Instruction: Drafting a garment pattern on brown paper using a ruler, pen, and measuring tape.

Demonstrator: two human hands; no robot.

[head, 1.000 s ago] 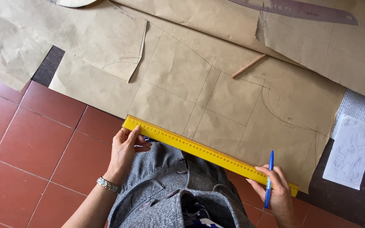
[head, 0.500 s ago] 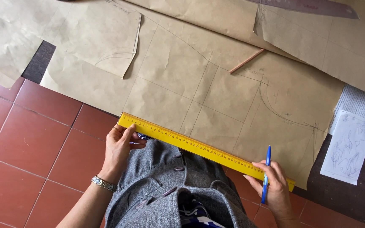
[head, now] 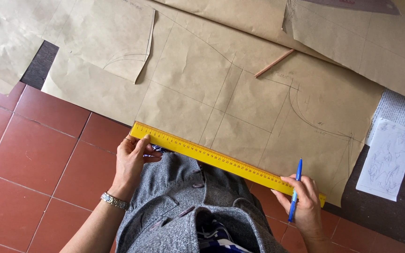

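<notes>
Left hand (head: 131,159): fingers clamped on the yellow ruler's (head: 221,160) near end, pinning it flat.
Right hand (head: 303,206): closed around a blue pen (head: 296,189), also pressing the ruler's other end.
Beyond both grips: brown pattern paper (head: 240,93), the ruler along its near edge; pencil (head: 273,63) farther off.

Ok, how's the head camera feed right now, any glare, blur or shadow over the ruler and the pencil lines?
Head view: even, soft daylight with no glare on the yellow ruler; its markings and the pencil lines on the brown paper look sharp. Only faint shadows under the left hand and right hand, which holds a blue pen. No visible motion blur.
</notes>
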